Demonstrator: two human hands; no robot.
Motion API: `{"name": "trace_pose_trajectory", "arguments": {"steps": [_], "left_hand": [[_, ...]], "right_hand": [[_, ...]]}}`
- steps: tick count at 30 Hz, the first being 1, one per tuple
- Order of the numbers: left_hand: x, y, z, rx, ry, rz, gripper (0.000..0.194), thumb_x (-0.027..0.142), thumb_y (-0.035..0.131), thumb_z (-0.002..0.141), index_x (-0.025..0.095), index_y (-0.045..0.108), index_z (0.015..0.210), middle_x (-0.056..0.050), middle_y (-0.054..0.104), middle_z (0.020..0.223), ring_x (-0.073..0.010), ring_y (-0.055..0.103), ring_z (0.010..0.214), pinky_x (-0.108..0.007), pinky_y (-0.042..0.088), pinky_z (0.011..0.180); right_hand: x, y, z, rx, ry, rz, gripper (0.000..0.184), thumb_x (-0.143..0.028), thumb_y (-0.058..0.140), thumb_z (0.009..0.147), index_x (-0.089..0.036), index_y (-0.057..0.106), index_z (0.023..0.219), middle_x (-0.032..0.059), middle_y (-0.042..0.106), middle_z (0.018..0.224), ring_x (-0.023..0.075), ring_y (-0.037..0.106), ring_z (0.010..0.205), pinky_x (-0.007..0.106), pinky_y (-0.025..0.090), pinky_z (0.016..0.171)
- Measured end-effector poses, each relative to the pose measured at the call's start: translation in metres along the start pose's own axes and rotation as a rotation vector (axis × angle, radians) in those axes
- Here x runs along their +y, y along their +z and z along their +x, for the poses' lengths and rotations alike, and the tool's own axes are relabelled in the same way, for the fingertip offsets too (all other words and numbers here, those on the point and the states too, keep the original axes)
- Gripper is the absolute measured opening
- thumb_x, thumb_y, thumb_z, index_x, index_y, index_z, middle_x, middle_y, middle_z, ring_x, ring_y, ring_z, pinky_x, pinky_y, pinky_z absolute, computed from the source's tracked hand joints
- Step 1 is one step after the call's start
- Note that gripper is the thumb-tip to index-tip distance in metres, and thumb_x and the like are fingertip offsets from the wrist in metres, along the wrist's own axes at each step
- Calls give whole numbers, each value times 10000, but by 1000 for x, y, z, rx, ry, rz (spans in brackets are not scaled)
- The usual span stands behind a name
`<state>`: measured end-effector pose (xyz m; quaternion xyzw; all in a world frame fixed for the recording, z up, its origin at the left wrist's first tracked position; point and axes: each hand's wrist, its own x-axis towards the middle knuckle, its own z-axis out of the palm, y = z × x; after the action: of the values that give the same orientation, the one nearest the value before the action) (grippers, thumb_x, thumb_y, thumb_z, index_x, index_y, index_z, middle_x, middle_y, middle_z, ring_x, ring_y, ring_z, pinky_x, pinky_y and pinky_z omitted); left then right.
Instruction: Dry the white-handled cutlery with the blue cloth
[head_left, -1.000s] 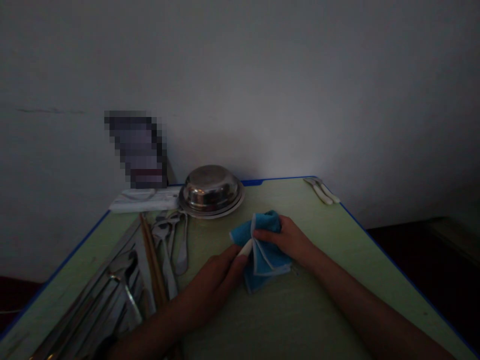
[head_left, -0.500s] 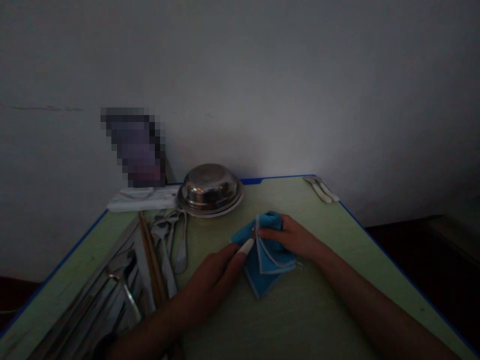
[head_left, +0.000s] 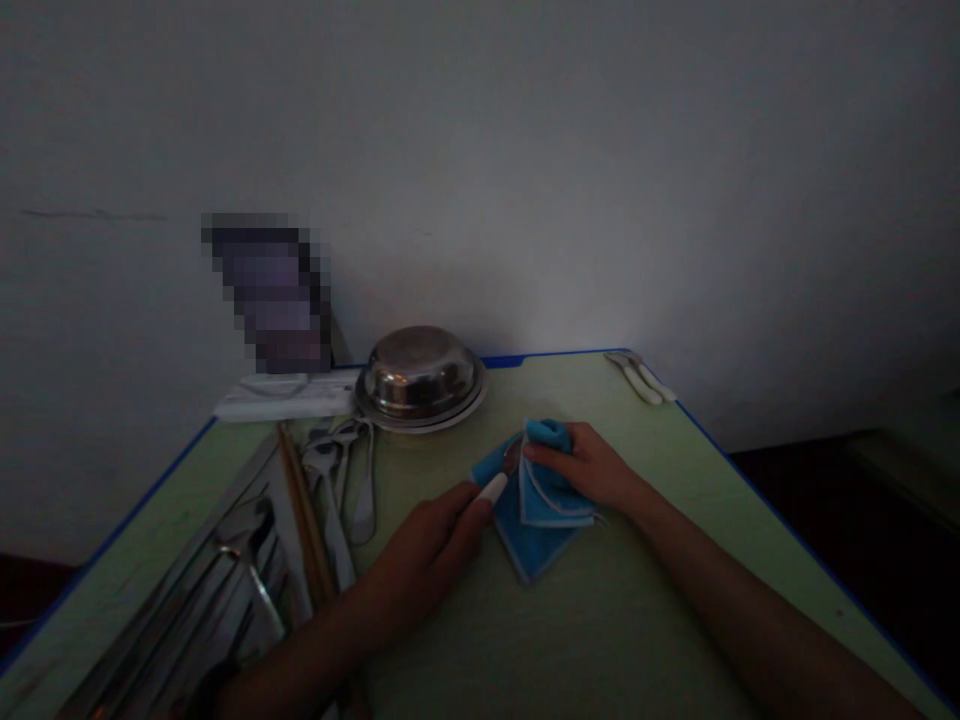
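My left hand (head_left: 431, 540) is closed around the white handle of a piece of cutlery (head_left: 493, 488). Its metal end points up and right into a blue cloth (head_left: 536, 545) with pale edging, which hides the tip, so I cannot tell whether it is a spoon or a fork. My right hand (head_left: 592, 462) grips the cloth, thumb pressed on it beside the metal end. One corner of the cloth hangs down below the hands, above the pale green table (head_left: 480, 650).
At left lies a cutlery tray (head_left: 255, 470) with metal cutlery and wooden chopsticks (head_left: 304, 510); loose spoons (head_left: 364, 505) are beside it. An upturned metal bowl (head_left: 420, 370) stands at the back. White-handled cutlery (head_left: 645, 380) lies back right. A blurred-out upright device (head_left: 274, 300) leans near the wall.
My right hand and the cloth have shifted slightly to the right, uncovering a bit more of the metal end. My left hand keeps its hold on the handle.
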<state>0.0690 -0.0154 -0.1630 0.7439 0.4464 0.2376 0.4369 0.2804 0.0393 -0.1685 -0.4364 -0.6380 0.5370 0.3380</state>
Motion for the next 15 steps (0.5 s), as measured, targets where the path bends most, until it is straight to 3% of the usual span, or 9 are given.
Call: {"name": "trace_pose_trajectory", "arguments": {"steps": [6, 15], "left_hand": [[1, -1, 1, -5, -11, -1, 277, 341, 326, 937, 190, 539, 842, 19, 570, 751, -142, 545, 701, -236, 407, 665], [0, -1, -2, 21, -75, -13, 296, 378, 298, 933, 195, 483, 793, 39, 457, 630, -125, 454, 568, -222, 389, 546]], "right_hand": [[10, 0, 1, 60, 17, 107, 267, -395, 631, 751, -153, 589, 647, -47, 515, 549, 86, 448, 500, 217, 370, 513], [15, -4, 7, 264, 93, 417, 305, -465, 660, 685, -169, 590, 685, -25, 604, 605, 111, 544, 531, 250, 457, 583]]}}
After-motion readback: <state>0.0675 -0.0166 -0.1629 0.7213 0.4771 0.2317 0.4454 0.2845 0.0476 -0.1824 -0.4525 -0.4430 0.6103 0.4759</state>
